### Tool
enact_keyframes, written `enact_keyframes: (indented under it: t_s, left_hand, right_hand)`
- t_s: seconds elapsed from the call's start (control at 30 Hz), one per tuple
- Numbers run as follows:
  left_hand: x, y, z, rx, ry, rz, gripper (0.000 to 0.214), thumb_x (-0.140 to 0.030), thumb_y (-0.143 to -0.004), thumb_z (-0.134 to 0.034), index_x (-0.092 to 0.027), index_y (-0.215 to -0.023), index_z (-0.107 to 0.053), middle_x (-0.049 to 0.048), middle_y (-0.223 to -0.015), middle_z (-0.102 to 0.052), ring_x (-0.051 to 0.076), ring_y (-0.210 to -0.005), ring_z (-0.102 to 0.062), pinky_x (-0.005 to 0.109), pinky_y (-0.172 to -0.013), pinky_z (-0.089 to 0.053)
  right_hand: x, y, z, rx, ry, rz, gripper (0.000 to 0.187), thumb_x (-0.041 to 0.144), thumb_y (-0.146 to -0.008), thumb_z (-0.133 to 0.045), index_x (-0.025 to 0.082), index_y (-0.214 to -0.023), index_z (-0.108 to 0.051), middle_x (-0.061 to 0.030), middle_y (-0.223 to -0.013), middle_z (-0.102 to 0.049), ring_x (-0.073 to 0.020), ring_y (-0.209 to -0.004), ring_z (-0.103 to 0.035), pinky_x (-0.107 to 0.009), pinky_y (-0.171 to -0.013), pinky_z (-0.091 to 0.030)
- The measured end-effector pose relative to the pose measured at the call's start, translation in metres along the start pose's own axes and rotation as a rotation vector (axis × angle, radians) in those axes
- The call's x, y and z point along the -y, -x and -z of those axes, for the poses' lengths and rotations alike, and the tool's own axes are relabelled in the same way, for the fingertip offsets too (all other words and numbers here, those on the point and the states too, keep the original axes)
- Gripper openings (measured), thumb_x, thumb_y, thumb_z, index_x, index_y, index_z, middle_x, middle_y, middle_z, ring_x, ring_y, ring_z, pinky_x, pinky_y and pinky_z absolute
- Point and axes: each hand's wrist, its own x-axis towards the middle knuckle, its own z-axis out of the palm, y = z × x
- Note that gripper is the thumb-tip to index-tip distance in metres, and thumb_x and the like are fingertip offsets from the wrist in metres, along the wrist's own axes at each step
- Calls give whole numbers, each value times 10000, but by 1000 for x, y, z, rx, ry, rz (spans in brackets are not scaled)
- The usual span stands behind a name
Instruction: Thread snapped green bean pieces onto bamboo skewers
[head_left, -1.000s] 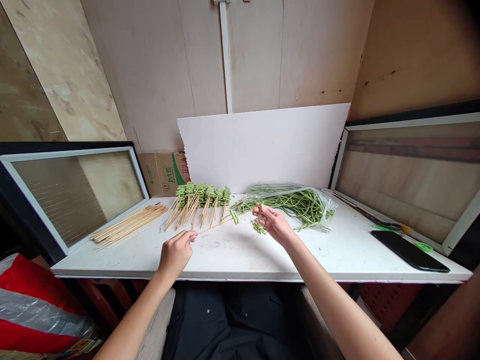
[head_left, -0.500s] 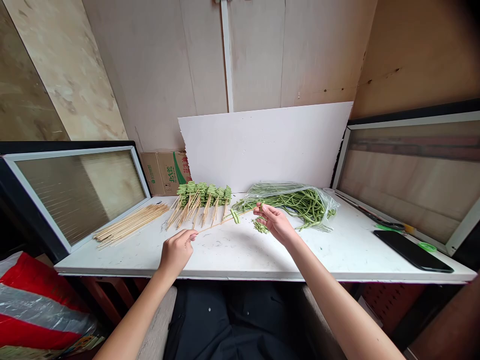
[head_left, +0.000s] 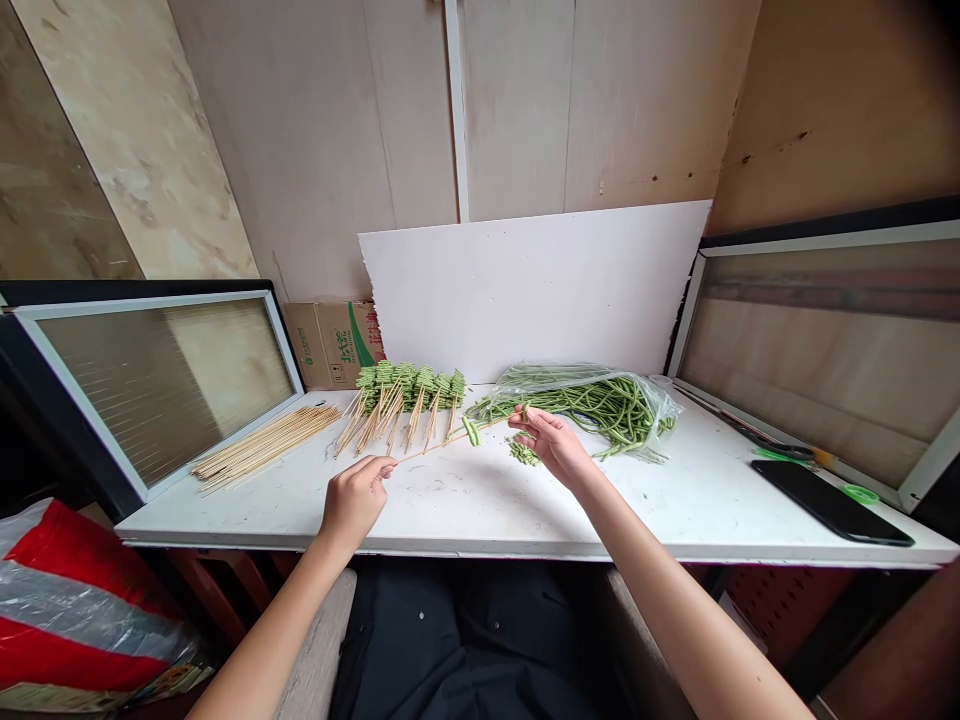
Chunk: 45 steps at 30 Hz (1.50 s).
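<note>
My left hand (head_left: 357,502) is closed around the near end of a thin wooden skewer (head_left: 431,450), which slants up to the right above the table. Cut green bean pieces (head_left: 471,431) are threaded partway along it. At the far tip, my right hand (head_left: 551,440) pinches a short bean piece (head_left: 525,409) against the skewer; whether the tip has pierced it I cannot tell. Beneath the right hand lies a small pile of cut bean pieces (head_left: 523,450). Behind it, long green beans (head_left: 626,410) spill from a clear plastic bag (head_left: 664,405).
Finished bean skewers (head_left: 409,390) are stacked at the back left, beside a bundle of bare skewers (head_left: 266,445). A cardboard box (head_left: 326,345) stands behind them. On the right lie a black phone (head_left: 832,500), scissors (head_left: 784,448) and a green ring (head_left: 860,494). Framed glass panels flank the white table (head_left: 450,515).
The view has shifted very slightly. Both hands keep the same hold on the skewer and bean piece, with almost no movement.
</note>
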Motion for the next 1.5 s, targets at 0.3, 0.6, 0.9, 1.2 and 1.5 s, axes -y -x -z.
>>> enact_keyframes:
  t_s: [0.3, 0.6, 0.9, 1.2, 1.5]
  left_hand:
    - [1, 1, -1, 7, -1, -8, 424, 37, -812, -465, -230, -947, -765, -3, -841, -793, 174, -797, -778, 241, -711, -570]
    - [1, 2, 0, 6, -31, -20, 447, 65, -772, -461, -220, -933, -765, -6, -834, -787, 167, -784, -767, 228, -701, -548]
    - [0, 2, -1, 7, -44, -37, 469, 80, -743, -457, -218, -926, -770, 0, -834, -790, 174, -769, -756, 235, -695, -548]
    - [2, 2, -1, -2, -79, -59, 466, 84, -746, -451, -214, -909, -770, 2, -821, -787, 175, -749, -752, 233, -659, -526]
    - [6, 0, 1, -15, -26, -37, 445, 61, -771, -467, -216, -929, -777, 3, -844, -794, 169, -757, -756, 235, -693, -550]
  right_hand:
    - [-2, 0, 0, -9, -3, 3, 483, 627, -782, -866, 254, -1084, -807, -113, -1199, -772, -301, -1197, -675, -380, -910, -565]
    - [2, 2, -6, -91, 44, 14, 482, 614, -740, -894, 219, -1009, -831, -115, -1078, -783, -271, -1100, -672, -324, -838, -535]
    - [5, 3, -9, -55, 30, 29, 438, 600, -755, -890, 211, -949, -837, -103, -1024, -752, -235, -1015, -660, -301, -805, -531]
    - [-7, -3, -3, -98, 181, 127, 453, 655, -747, -872, 220, -868, -837, -78, -898, -742, -235, -916, -674, -332, -767, -536]
    - [1, 2, -4, -126, 256, 175, 460, 632, -766, -865, 213, -955, -847, -85, -901, -783, -214, -808, -659, -342, -748, -540]
